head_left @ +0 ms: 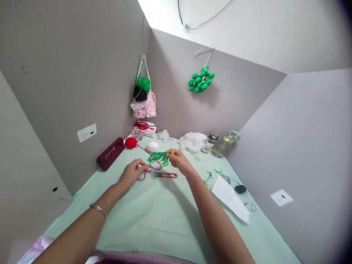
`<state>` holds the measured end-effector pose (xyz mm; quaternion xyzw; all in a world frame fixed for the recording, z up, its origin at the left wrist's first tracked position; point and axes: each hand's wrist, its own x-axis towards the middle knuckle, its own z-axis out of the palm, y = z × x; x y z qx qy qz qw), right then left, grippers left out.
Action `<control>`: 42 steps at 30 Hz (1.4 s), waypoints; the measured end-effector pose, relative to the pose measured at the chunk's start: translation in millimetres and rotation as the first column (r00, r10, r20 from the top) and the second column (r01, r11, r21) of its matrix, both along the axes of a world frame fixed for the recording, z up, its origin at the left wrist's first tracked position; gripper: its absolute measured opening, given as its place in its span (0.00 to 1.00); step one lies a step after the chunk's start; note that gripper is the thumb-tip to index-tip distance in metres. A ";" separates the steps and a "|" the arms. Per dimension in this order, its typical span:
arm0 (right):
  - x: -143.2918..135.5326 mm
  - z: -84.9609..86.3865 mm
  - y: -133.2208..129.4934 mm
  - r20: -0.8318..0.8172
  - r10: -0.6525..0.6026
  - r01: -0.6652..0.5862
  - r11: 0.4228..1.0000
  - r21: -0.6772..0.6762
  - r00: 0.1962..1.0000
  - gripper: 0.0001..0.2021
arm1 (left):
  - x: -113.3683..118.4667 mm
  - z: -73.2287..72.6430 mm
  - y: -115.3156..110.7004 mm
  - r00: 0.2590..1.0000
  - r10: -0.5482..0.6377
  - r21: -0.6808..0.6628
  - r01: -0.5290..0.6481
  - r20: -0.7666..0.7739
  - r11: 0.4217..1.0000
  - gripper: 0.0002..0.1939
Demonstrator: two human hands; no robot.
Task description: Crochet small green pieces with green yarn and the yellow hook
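Landmark: orange-handled snips (165,175), lying on the pale green tablecloth (143,216). Both forearms (81,225), nearer than the snips, are cut off by the lower frame edge. Left hand (133,172), left of snips: thumb and fingers drawn together beside looped red yarn (149,169); cannot tell whether a strand is pinched. Right hand (180,161), just beyond and right of snips: grasping green yarn (158,157), a loose tangle beyond the snips; a yellow object (172,152) shows at the fingers, remainder hidden. Farther, right of snips: patterned cup (207,145) holding dark items, too small to identify; translucent lidded bottle (222,146), contents unclear. Farthest, left of snips: hanging pink bag (150,104), interior hidden; green yarn ball (143,84) and black ball (140,94) show at its top.
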<state>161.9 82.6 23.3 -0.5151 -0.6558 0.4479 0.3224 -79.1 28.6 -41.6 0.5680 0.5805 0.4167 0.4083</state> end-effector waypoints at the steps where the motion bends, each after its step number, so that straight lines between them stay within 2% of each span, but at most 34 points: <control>1: 8.7 4.4 -3.5 -0.073 -0.022 0.021 1.000 -0.007 0.997 0.16 | -2.6 1.3 1.2 0.998 0.044 0.002 -0.044 0.035 0.999 0.19; 4: 27.0 14.2 -17.0 -0.267 -0.068 0.061 0.998 -0.032 0.961 0.16 | -8.2 7.0 2.4 0.976 0.158 0.011 -0.162 0.152 0.987 0.20; 6: 28.6 17.4 -28.1 -0.363 -0.068 0.048 0.997 -0.063 0.929 0.20 | -5.6 12.4 -0.8 0.960 0.166 0.024 -0.176 0.226 0.984 0.19; 8: 22.3 18.7 -40.8 -0.423 -0.054 0.011 0.995 -0.103 0.904 0.24 | 4.1 18.7 -7.8 0.952 0.105 0.046 -0.123 0.287 0.991 0.18; 12: 3.8 20.1 -67.3 -0.454 -0.025 -0.062 0.982 -0.177 0.890 0.24 | 32.4 32.2 -27.1 0.924 -0.118 0.094 0.089 0.363 0.992 0.25; 15: 5.1 21.3 -81.4 -0.450 -0.030 -0.063 0.979 -0.192 0.893 0.22 | 38.9 40.1 -35.4 0.901 -0.215 0.108 0.187 0.376 0.976 0.21; 17: 16.7 21.4 -85.0 -0.452 -0.058 -0.030 0.982 -0.184 0.890 0.22 | 30.8 42.9 -35.3 0.904 -0.183 0.121 0.148 0.387 0.982 0.19; 23: 70.2 13.0 -71.6 -0.496 -0.193 0.127 0.978 -0.164 0.847 0.25 | -14.6 40.2 -32.5 0.883 0.063 0.165 -0.156 0.465 0.974 0.20; 26: 94.6 4.7 -59.5 -0.513 -0.262 0.198 0.964 -0.177 0.817 0.24 | -26.6 36.0 -42.8 0.876 0.105 0.152 -0.197 0.470 0.969 0.20; 30: 127.4 -3.4 -43.8 -0.480 -0.373 0.311 0.928 -0.207 0.794 0.13 | -37.7 29.2 -61.6 0.925 0.087 0.089 -0.129 0.369 0.988 0.20; 32: 144.8 -2.2 -37.8 -0.449 -0.429 0.373 0.903 -0.210 0.784 0.13 | -46.4 24.0 -68.3 0.957 0.077 0.076 -0.102 0.280 0.992 0.22; 34: 160.9 3.8 -34.3 -0.426 -0.474 0.433 0.880 -0.195 0.771 0.16 | -56.9 17.7 -72.0 0.991 0.083 0.090 -0.092 0.101 0.992 0.31; 36: 172.2 13.3 -33.9 -0.413 -0.491 0.465 0.869 -0.168 0.767 0.16 | -65.6 12.7 -73.6 0.990 0.073 0.088 -0.062 -0.121 0.994 0.37; 39: 172.3 29.6 -38.4 -0.402 -0.439 0.418 0.897 -0.143 0.804 0.13 | -65.4 15.7 -74.2 0.947 -0.071 0.071 0.098 -0.313 0.993 0.33; 42: 150.1 46.2 -47.7 -0.399 -0.324 0.293 0.946 -0.138 0.858 0.14 | -42.4 33.6 -71.5 0.939 -0.200 0.070 0.228 -0.280 0.971 0.28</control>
